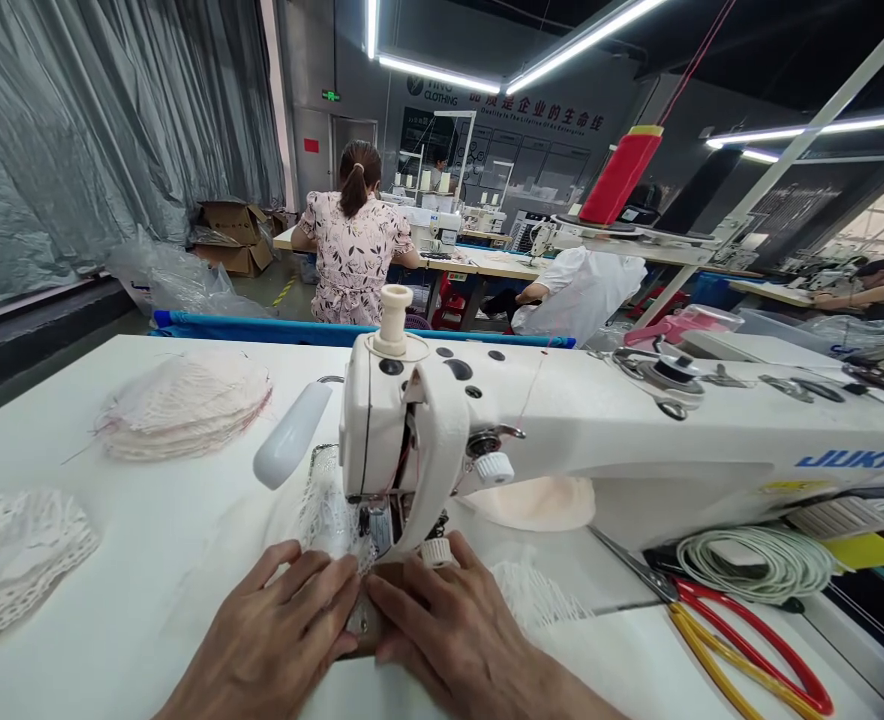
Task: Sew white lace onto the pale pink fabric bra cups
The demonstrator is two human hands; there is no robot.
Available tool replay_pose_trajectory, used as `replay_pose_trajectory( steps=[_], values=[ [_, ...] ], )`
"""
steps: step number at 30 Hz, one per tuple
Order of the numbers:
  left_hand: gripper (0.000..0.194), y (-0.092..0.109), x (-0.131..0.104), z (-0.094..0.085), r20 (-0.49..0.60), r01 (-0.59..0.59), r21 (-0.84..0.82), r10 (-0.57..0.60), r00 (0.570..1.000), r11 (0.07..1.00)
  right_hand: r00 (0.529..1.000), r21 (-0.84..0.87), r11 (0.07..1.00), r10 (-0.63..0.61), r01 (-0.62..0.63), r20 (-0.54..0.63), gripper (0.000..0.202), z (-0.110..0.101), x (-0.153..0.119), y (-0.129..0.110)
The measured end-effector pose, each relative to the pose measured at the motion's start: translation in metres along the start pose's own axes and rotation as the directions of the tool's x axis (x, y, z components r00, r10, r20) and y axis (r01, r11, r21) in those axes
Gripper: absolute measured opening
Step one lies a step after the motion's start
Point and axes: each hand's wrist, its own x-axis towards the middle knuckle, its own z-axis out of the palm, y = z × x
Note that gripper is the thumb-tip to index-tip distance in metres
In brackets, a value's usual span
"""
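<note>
A white JUKI sewing machine (622, 430) stands over the table, its presser foot (382, 525) just beyond my fingertips. White lace fabric (329, 510) lies at the left of the foot and runs toward my fingers. My left hand (284, 620) has its fingers bent and pressed together on this lace. On the other side, my right hand (449, 620) rests close to the foot, fingers curled down at the fabric's edge. Part of the cloth under both hands is hidden. Fringed white fabric (536, 595) shows to the right of my right hand.
Stacked white pieces (187, 405) and eyelet lace (22, 560) lie left on the table. Red-and-yellow-handled scissors (742, 640) and a coiled pale cord (764, 565) sit right. A pale round piece (539, 500) lies behind the needle. A person (356, 240) sits ahead.
</note>
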Motion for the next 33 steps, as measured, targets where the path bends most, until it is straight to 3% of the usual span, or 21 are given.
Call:
replay_pose_trajectory(
  steps=[15, 22, 28, 33],
  values=[
    [0.025, 0.0, 0.005, -0.004, -0.043, -0.027, 0.051, 0.029, 0.999, 0.998, 1.0, 0.016, 1.0, 0.007, -0.007, -0.017, 0.034, 0.001, 0.0, -0.001],
    [0.025, -0.003, 0.01, -0.007, -0.038, 0.076, -0.054, -0.078, 0.996, 0.996, 1.0, -0.037, 0.999, 0.015, -0.015, 0.008, 0.036, 0.006, 0.003, -0.001],
    [0.03, -0.011, 0.01, -0.008, 0.08, 0.127, -0.005, -0.127, 0.989, 0.992, 0.999, -0.082, 0.996, 0.035, -0.036, -0.011, 0.043, 0.01, 0.0, -0.001],
    [0.031, -0.006, 0.006, -0.006, 0.024, 0.105, 0.034, -0.106, 0.994, 0.994, 0.997, -0.076, 0.995, 0.066, -0.068, -0.037, 0.041, 0.008, 0.003, -0.006]
  ],
)
